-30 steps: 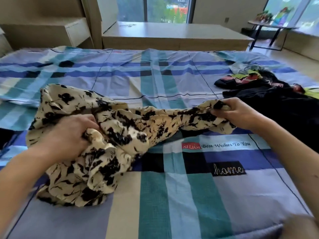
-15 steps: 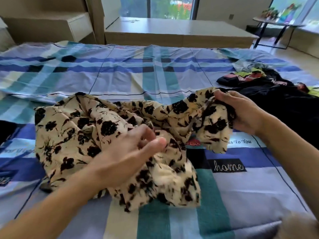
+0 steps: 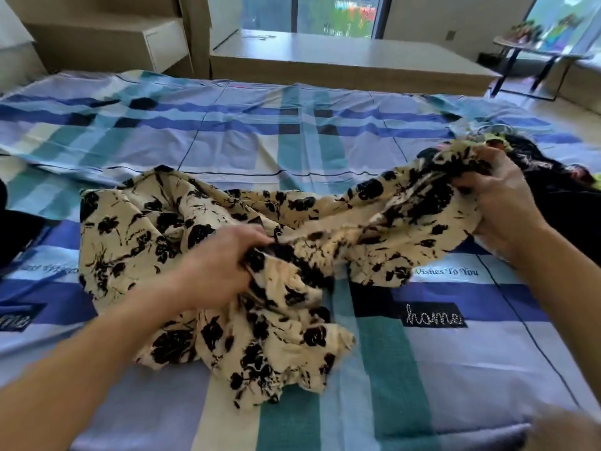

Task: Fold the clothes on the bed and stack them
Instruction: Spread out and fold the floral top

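A cream garment with black flower print (image 3: 156,229) lies crumpled across the middle of the bed (image 3: 260,141), which has a blue, teal and lilac checked sheet. My left hand (image 3: 221,265) grips a bunch of its fabric near the middle. My right hand (image 3: 497,203) grips another bunched part at the right, lifted a little off the sheet. A pile of dark clothes (image 3: 559,203) with bits of bright colour lies at the right edge of the bed, just behind my right hand.
A dark item (image 3: 13,229) shows at the bed's left edge. Behind the bed stand a low wooden platform (image 3: 341,60), a beige cabinet (image 3: 107,40) and a small side table (image 3: 536,56) by the window.
My right hand has pulled its end of the garment further right and up. My left hand has closed on the fabric in the middle, and the garment is stretched wider.
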The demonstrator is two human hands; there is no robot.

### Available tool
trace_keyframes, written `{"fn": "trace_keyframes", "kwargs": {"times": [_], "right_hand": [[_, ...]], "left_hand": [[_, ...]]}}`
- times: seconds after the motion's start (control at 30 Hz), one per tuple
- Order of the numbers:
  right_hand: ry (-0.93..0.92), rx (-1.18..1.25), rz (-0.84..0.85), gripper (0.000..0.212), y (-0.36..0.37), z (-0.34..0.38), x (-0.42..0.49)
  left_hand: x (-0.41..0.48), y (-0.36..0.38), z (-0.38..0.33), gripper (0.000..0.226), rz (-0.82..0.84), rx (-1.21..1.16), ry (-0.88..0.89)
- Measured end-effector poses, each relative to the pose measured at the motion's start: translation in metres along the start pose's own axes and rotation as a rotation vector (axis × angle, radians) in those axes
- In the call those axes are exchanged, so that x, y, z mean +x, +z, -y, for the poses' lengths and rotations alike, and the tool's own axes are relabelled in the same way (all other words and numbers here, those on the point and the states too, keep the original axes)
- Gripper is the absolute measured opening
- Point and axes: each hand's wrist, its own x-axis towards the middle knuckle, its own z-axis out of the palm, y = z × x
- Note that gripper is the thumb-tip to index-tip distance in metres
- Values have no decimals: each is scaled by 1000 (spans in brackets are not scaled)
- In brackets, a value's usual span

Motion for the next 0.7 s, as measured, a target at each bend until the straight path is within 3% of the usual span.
{"fn": "trace_keyframes", "kwargs": {"times": [0.07,0.17,0.23,0.3,0.37,0.47,0.53,0.57,0.63,0.7], "right_hand": [[-60,-149,-67,41,-7,-6,1],[-92,-311,35,29,-10,-13,2],[-60,-396,114,23,-6,-13,1],[-48,-511,209,20,0,-13,0],[-67,-594,283,14,6,-12,-1],[-122,-577,329,11,15,-10,-5],[-141,-463,326,32,22,-6,-10],[-125,-358,314,42,26,-3,-14],[-58,-128,270,50,29,-1,-15],[12,41,190,39,27,2,-11]], "left_hand": [[-9,-21,-2,30,-81,-152,46],[-12,-40,6,45,-248,-405,25],[-9,-49,12,50,-343,-825,-27],[-3,-53,20,35,-409,-1095,-58],[-1,-47,23,40,-445,-968,-104],[-8,-14,3,87,-265,-415,-238],[-10,20,-12,114,-53,-29,-342],[-8,36,-16,117,3,112,-372],[0,56,-12,105,21,243,-377],[11,56,2,65,-37,266,-354]]}}
